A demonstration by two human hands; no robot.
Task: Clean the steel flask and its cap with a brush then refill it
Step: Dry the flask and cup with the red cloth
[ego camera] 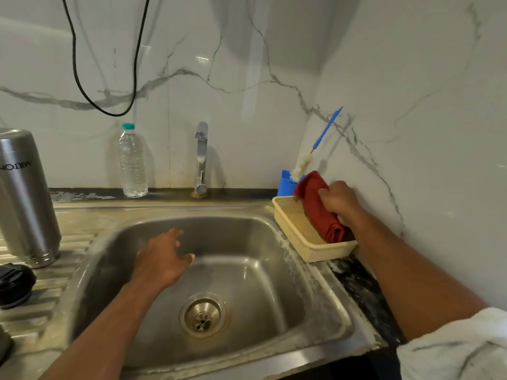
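The steel flask (26,196) stands mouth-down on the ribbed drainboard at the left. Its black cap (15,283) lies just in front of it. A blue-handled brush (315,149) with white bristles leans against the wall, standing in a blue holder (285,185). My right hand (338,201) grips a red cloth (319,212) over the beige basket (307,245). My left hand (162,259) hovers over the sink basin (247,270) with fingers spread, holding nothing.
A steel tap (201,160) rises behind the basin, and no water shows at it. A clear plastic water bottle (132,163) with a teal cap stands on the ledge to its left. A black cable (107,64) hangs on the marble wall. The drain (202,315) sits mid-basin.
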